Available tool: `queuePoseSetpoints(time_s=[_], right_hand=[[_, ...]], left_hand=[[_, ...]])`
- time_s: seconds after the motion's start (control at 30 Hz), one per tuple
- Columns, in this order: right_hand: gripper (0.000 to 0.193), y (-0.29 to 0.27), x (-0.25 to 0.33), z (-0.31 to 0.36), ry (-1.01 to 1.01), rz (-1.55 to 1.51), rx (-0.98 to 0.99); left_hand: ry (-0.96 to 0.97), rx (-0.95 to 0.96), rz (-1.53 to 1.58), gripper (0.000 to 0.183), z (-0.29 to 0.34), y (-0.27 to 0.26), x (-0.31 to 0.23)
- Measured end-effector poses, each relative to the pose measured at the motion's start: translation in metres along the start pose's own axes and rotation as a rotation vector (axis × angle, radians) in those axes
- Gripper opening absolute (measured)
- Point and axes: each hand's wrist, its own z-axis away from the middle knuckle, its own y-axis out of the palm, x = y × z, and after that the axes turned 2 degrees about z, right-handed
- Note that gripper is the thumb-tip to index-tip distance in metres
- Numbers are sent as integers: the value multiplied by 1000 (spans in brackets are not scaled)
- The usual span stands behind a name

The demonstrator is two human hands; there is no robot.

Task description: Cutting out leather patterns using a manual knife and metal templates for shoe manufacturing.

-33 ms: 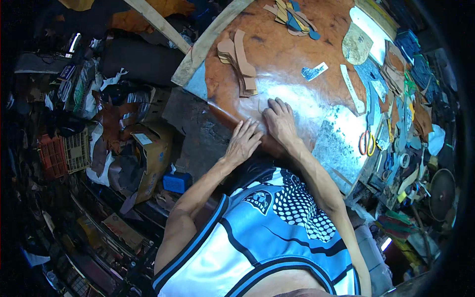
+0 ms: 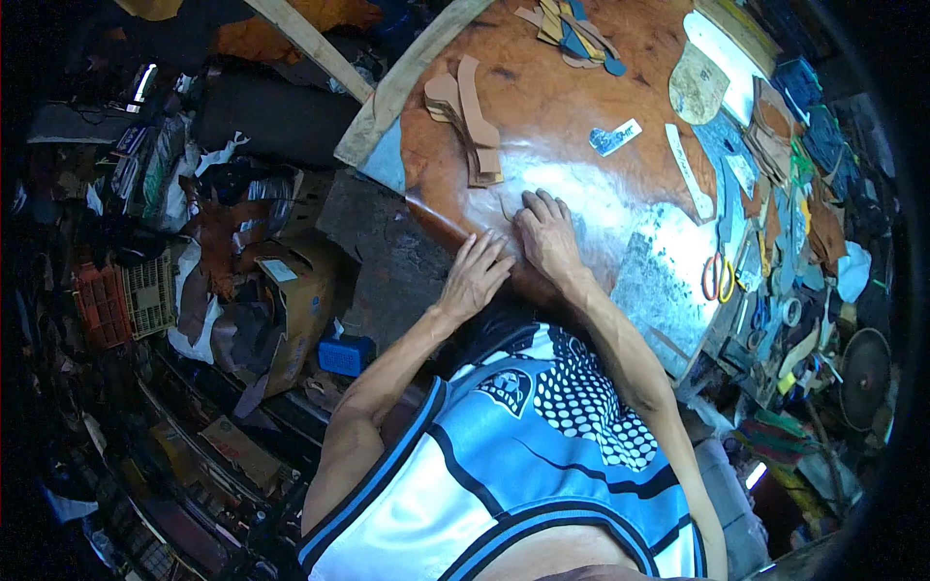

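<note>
A large sheet of glossy brown leather [image 2: 581, 102] covers the worktable. At its near edge, my left hand [image 2: 477, 274] rests flat with fingers stretched out. Just to its right, my right hand [image 2: 548, 232] lies on the leather with bent fingers pressed together; whatever may be under them is hidden. A faint curved line shows on the leather beside its fingertips. Beyond the hands is a stack of tan cut leather pieces [image 2: 472, 131]. Farther back lies a fanned pile of tan, yellow and blue pieces [image 2: 572, 37].
To the right are a pale long template [image 2: 688, 174], a rounded template [image 2: 698, 85], a small blue and white piece [image 2: 615, 137] and orange-handled scissors [image 2: 719, 278]. Tools and scraps crowd the right side. At left stand a cardboard box [image 2: 295, 310], a blue box [image 2: 347, 355] and crates [image 2: 126, 298].
</note>
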Motion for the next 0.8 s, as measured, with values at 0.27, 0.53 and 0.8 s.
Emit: queuePoseSetpoints(time_s=[0.27, 0.53, 0.8], right_hand=[[33, -28, -7, 68, -51, -94, 156], [27, -96, 21, 93, 21, -770, 365], [22, -120, -10, 155, 359, -901, -154]], left_hand=[[107, -106, 90, 21, -38, -5, -2], [139, -3, -5, 25, -102, 25, -10], [223, 350, 549, 25, -219, 79, -114]])
